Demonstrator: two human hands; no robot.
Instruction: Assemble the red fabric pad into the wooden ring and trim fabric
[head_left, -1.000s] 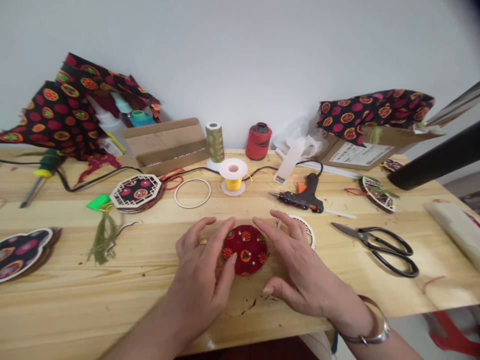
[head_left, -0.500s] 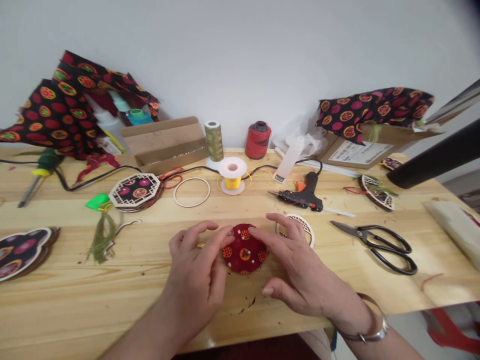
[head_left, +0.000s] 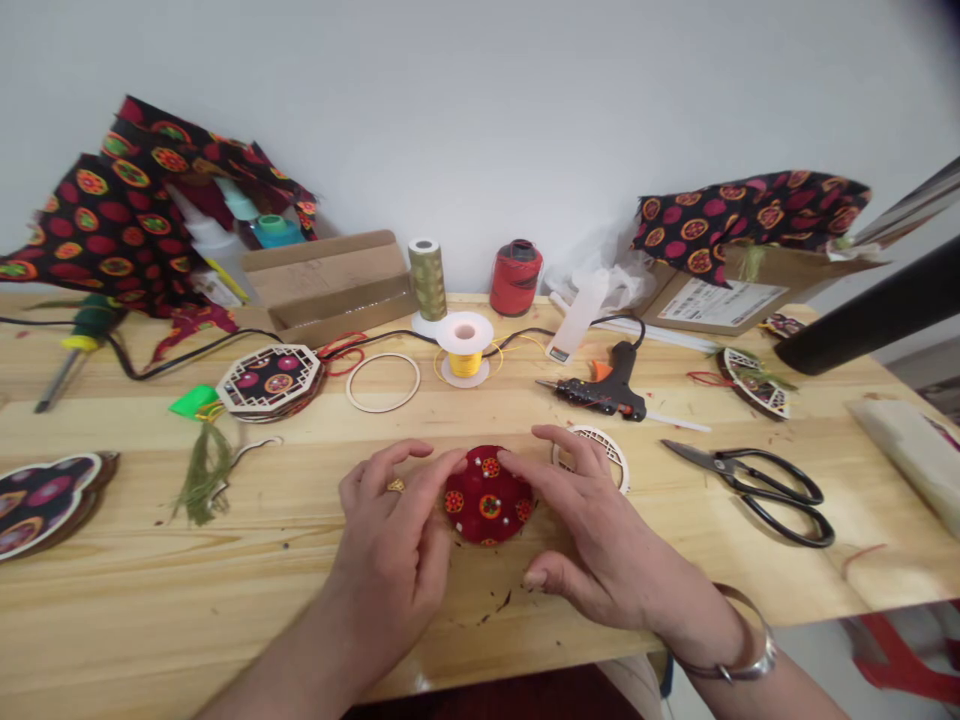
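A round red fabric-covered disc (head_left: 487,497) with orange dots lies on the wooden table (head_left: 225,580) in front of me. My left hand (head_left: 394,545) curls at its left rim, fingertips pressing the edge. My right hand (head_left: 592,535) lies on the disc's right side, fingers stretched over its upper edge, thumb flat on the table. Both hands touch the disc without lifting it. Behind my right fingers, a white lattice ring (head_left: 600,447) is partly hidden.
Black scissors (head_left: 757,485) lie to the right, a glue gun (head_left: 604,385) behind the disc. A yellow thread spool (head_left: 465,350), gold spool (head_left: 427,278), red spool (head_left: 515,278), a wooden ring (head_left: 382,383), lattice ornaments (head_left: 270,380), cardboard boxes (head_left: 330,285) and patterned cloth (head_left: 112,220) fill the back.
My left fingers have curled in from stretched over the disc to pressing its upper left rim. My right fingers have slid slightly onto the disc's top edge.
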